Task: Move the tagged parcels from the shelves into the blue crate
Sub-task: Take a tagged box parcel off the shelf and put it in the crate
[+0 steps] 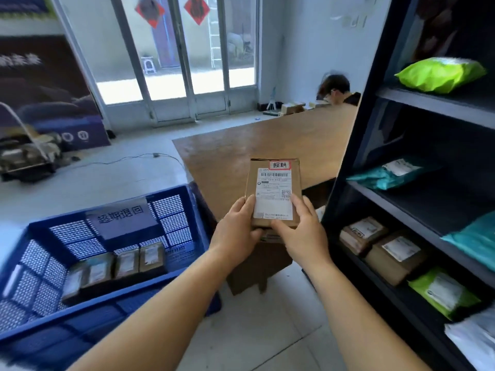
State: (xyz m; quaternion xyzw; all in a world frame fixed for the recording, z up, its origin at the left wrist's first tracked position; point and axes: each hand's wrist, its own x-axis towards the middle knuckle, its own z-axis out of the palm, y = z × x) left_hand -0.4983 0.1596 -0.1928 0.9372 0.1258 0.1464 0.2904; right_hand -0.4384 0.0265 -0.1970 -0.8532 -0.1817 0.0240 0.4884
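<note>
Two bare forearms reach forward from the bottom of the frame, the left hand (237, 227) and right hand (301, 231) together gripping the near end of a small cardboard parcel (273, 192). The fingers of each hand curl round the parcel's lower edges, thumbs lying on its top face. The parcel is held in the air, tilted up toward the camera, above a brown cardboard box (257, 266) standing on the pale floor. Its top carries a white shipping label with a barcode, and a red-bordered tag (280, 165) with handwritten characters at the far corner.

To the left, low on the floor, sits the blue crate (187, 210), its mesh walls bearing a paper sign. A row of small brown parcels (117, 266) stands inside it along the near wall.

On the right, dark shelves (428, 103) hold more packages: a lime-green bag (439, 74) on the top level, teal mailers (388, 175) below, brown boxes (383, 247) and a green mailer (442, 293) lower down.

Beyond the hands a long wooden counter (267, 140) stretches toward glass doors (182, 57); a person (336, 88) sits at its far end.
</note>
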